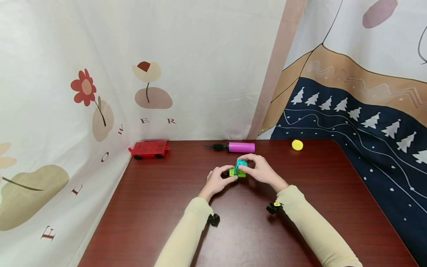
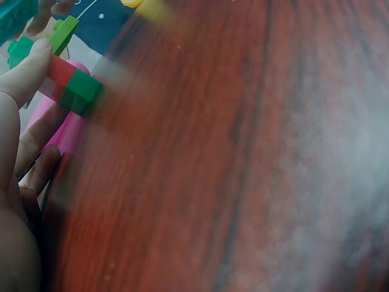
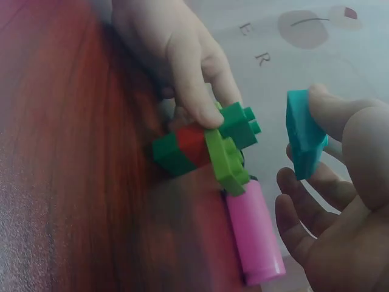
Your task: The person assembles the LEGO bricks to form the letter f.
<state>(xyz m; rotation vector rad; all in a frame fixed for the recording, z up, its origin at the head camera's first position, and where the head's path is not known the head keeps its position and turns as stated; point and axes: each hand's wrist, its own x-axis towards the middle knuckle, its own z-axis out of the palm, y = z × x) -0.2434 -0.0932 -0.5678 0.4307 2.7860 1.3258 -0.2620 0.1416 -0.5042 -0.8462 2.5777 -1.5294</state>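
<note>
My left hand (image 1: pixel 216 182) grips a small stack of toy building bricks (image 3: pixel 192 146) near the middle of the table. In the right wrist view the stack shows a dark green brick at the bottom, a red one above it, a lime green brick (image 3: pixel 226 163) jutting out sideways, and another green brick with its studs bare. A teal brick (image 3: pixel 303 132) is pinched between thumb and fingers of my right hand (image 1: pixel 261 171). It is held just above the studs, with a gap showing in the right wrist view.
Beyond the hands lies a hand pump with a purple barrel (image 1: pixel 241 147) and black nozzle end. At the far left stands a red toy wagon (image 1: pixel 150 149) with black wheels. A yellow ball-like object (image 1: pixel 297 145) sits toward the back right. Printed cloth (image 1: pixel 207 74) hangs behind the table (image 1: pixel 160 193).
</note>
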